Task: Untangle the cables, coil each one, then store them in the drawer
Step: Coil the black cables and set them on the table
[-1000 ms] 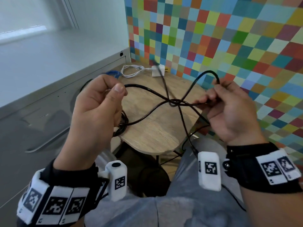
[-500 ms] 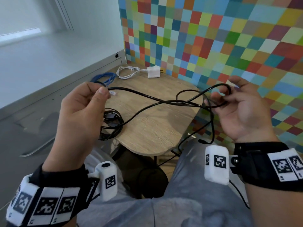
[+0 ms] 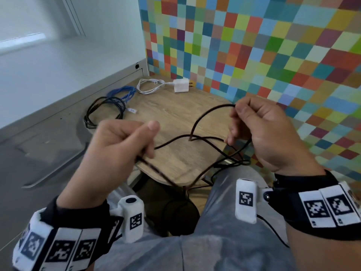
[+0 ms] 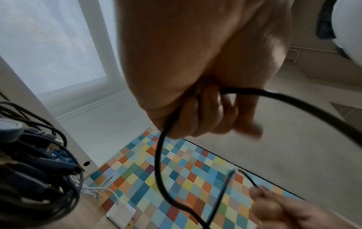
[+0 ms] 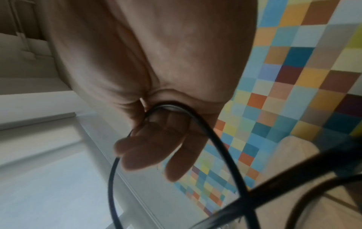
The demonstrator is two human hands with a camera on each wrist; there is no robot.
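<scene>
A long black cable (image 3: 185,136) hangs in crossing loops between my two hands above the small wooden table (image 3: 175,114). My left hand (image 3: 148,139) grips one strand in curled fingers (image 4: 207,113), and the cable (image 4: 159,155) drops away below them. My right hand (image 3: 234,116) pinches the top of a raised loop; its fingers (image 5: 156,147) curl round the cable (image 5: 221,155). Loose strands trail off the table's near right edge toward my lap.
A black coil (image 3: 103,110), a blue cable (image 3: 123,92) and a white charger (image 3: 180,85) with its white cord (image 3: 150,86) lie at the table's back left. A grey cabinet front (image 3: 48,143) stands to the left, a chequered wall (image 3: 273,55) behind.
My hands have come closer together: the left one has moved right and down, the right one has moved left. The right hand has shifted its pinch to the top of a raised loop.
</scene>
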